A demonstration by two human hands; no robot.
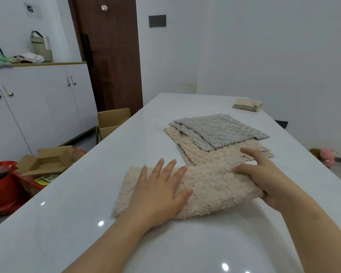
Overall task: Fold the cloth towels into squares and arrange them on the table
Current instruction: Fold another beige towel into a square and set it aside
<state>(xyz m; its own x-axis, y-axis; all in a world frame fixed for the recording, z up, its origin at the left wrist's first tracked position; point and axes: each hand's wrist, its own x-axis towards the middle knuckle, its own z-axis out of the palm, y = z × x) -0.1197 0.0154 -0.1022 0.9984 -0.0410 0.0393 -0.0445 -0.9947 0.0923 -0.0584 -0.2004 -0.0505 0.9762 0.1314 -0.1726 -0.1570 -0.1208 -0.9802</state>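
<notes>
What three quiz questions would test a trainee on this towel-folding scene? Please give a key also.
1. True or false: the left hand lies flat on the beige towel.
2. Which towels lie on top of the unfolded pile? A grey, B beige, C red.
3. Fill in: the folded stack sits at the far ____ side of the table.
Key: 1 true; 2 A, the grey towels; 3 right.
</notes>
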